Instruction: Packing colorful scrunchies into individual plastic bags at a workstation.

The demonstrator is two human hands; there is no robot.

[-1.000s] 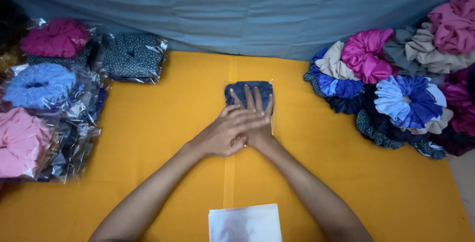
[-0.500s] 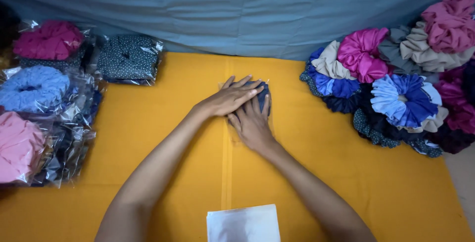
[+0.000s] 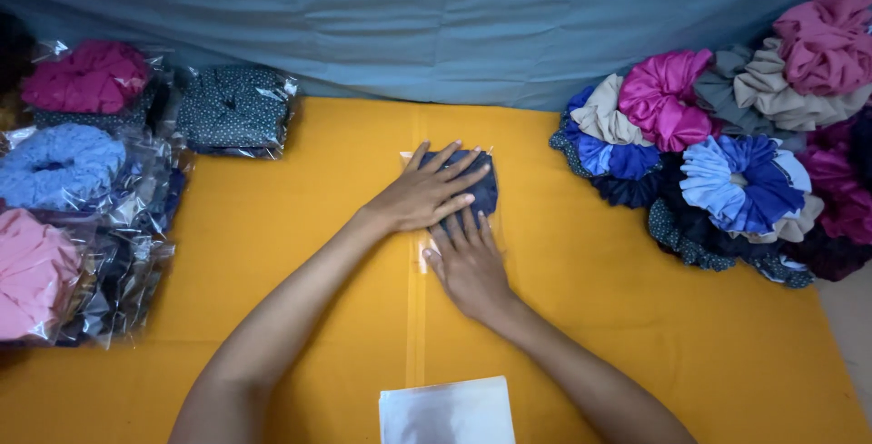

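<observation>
Head view looks straight down on an orange-yellow cloth [image 3: 300, 253] with both hands meeting at the centre of the frame. The left hand [image 3: 425, 194] lies flat, fingers spread and extended, palm pressing down on a dark blue scrunchie [image 3: 480, 181] that sits inside a clear plastic sleeve [image 3: 423, 249]; the spread fingers cover most of the bundle, apparently to squash the fabric flat and keep it from springing back up. The right hand [image 3: 469, 262] is also open and flat, just below the left one, its fingers pointing up-frame and resting on the lower part of the sleeve, so the film is pinned to the cloth and cannot slide. Neither hand grips anything; both bear down with open palms.

Finished-looking packs are stacked at the left edge: a magenta one [image 3: 86, 76], a pale blue one [image 3: 56, 164] and a pink one [image 3: 32, 271], with a dark dotted pack [image 3: 234, 110] lying apart at upper left, all wrapped in glossy film. Loose scrunchies [image 3: 727, 153] in pink, blue, beige and grey are heaped at the right edge, well apart from the hands, which keeps bare and wrapped pieces on opposite sides. A stack of flat clear bags [image 3: 447, 412] lies at the bottom centre, near the forearms. A blue-grey backdrop cloth [image 3: 436, 17] fills the top of the frame.
</observation>
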